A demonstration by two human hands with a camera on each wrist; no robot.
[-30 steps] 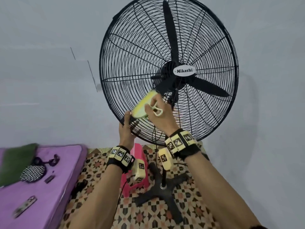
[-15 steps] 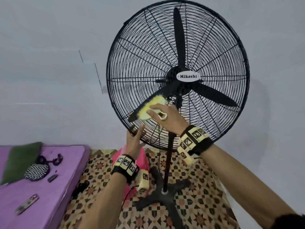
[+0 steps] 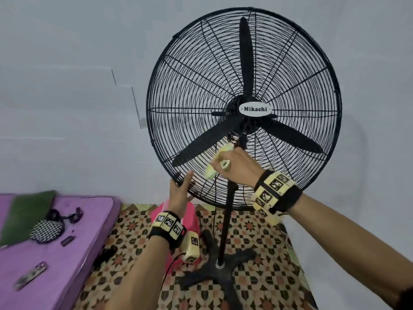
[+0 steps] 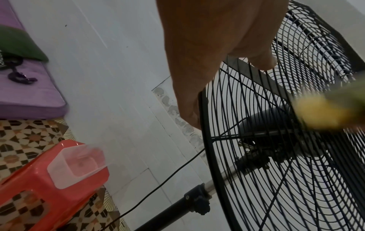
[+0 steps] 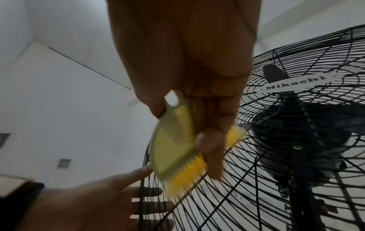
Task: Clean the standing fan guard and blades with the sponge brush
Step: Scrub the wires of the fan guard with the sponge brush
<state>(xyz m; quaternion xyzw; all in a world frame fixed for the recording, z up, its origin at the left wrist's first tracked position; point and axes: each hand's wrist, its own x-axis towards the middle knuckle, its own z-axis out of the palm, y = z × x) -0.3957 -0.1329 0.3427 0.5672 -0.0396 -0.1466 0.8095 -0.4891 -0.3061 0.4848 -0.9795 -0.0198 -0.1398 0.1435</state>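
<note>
The black standing fan guard [image 3: 290, 63] fills the head view, with three black blades [image 3: 245, 52] behind its wires. My right hand [image 3: 223, 163] grips a yellow-green sponge brush [image 3: 211, 172] against the front of the guard, below and left of the hub. In the right wrist view the brush [image 5: 173, 143] has its yellow bristles on the wires, blurred by motion. My left hand [image 3: 182, 182] rests at the guard's lower left rim. Its fingers [image 5: 146, 192] lie straight behind the wires and its thumb [image 4: 262, 62] sits on the front.
The fan's pole [image 3: 225, 220] runs down to a cross base [image 3: 221, 276] on a patterned mat. A pink stool [image 3: 190, 211] with a clear plastic tub [image 4: 77, 165] stands left of the pole. A purple mattress [image 3: 55, 242] with small items lies at far left. A cord [image 4: 158, 187] hangs down.
The brush has slid down the guard, away from the lower-left blade. My left hand has loosened from gripping the rim to straight fingers. My head has turned left, so the fan sits further right.
</note>
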